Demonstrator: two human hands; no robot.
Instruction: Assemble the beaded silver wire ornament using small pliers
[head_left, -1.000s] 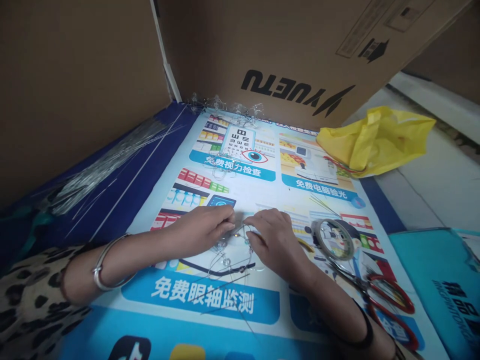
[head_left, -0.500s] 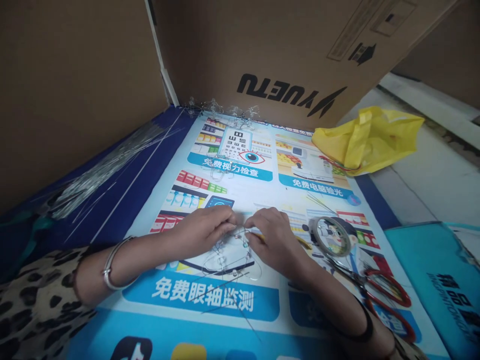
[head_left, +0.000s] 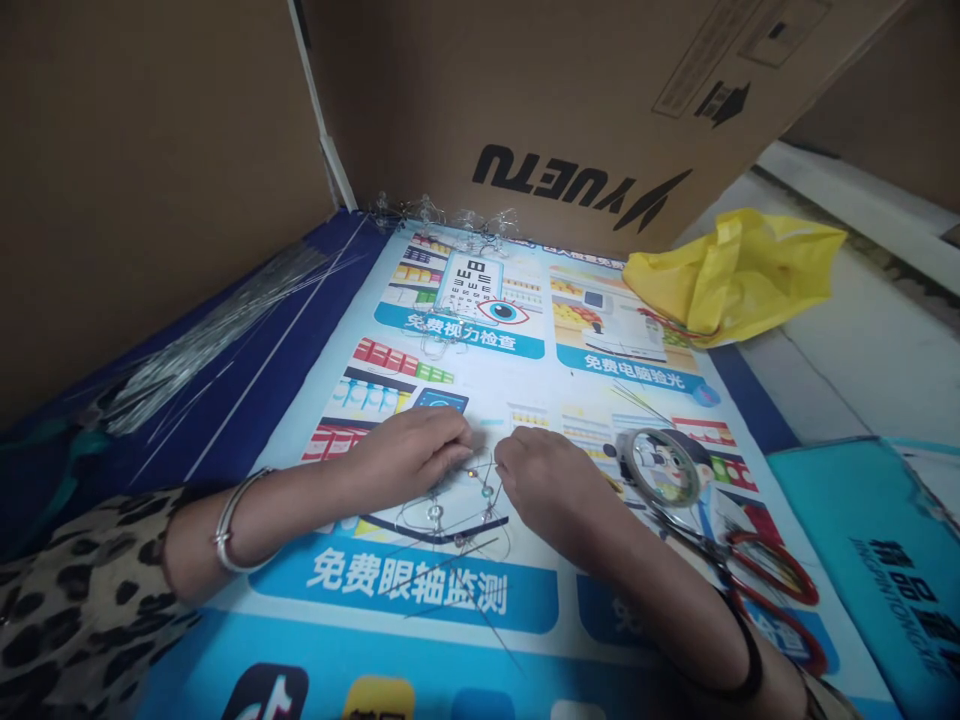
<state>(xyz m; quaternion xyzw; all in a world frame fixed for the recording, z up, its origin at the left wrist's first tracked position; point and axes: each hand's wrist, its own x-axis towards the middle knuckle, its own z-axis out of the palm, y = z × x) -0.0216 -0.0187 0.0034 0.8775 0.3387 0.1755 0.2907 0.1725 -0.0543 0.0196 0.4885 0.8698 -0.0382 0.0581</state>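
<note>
A piece of thin wire with clear beads (head_left: 435,512) lies over the printed mat, its loose wire ends spreading towards me. My left hand (head_left: 420,450) is closed in a pinch at its upper left side, thumb and forefinger together on the wire. On the upper right side, my right hand (head_left: 544,480) is also closed, with its fingers curled on a wire strand; the fingertips are partly hidden. A small gap separates the two hands. Right of my right hand sit a roll of clear tape (head_left: 664,470) and red-handled scissors (head_left: 776,570).
Several beaded wire pieces (head_left: 469,225) stand along the cardboard box (head_left: 585,100). A bundle of cut wires (head_left: 180,360) lies at left. A yellow bag (head_left: 731,280) rests at back right, a turquoise bag (head_left: 840,520) at right. Cardboard (head_left: 150,150) also rises on the left.
My right hand has moved slightly right and turned its back up, widening the gap between my hands. My left hand stays nearly in place.
</note>
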